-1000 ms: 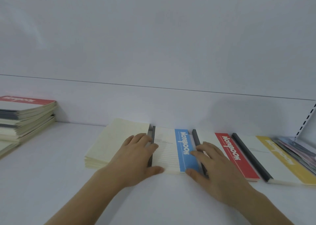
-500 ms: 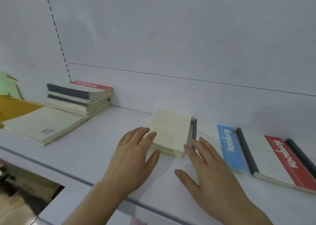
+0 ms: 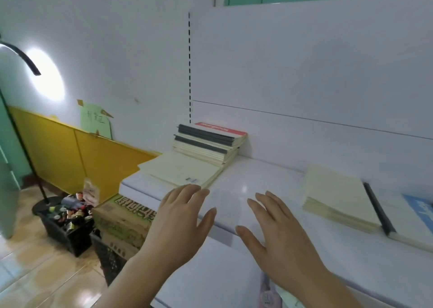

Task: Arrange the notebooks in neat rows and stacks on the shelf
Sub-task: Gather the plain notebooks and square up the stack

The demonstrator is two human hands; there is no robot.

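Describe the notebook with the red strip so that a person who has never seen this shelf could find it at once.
Look at the white shelf and follow it to its far left end, against the back panel. There stands a tall stack of notebooks. The notebook with the red strip lies on top of it; it alone there shows red, while the low pile in front is plain cream.
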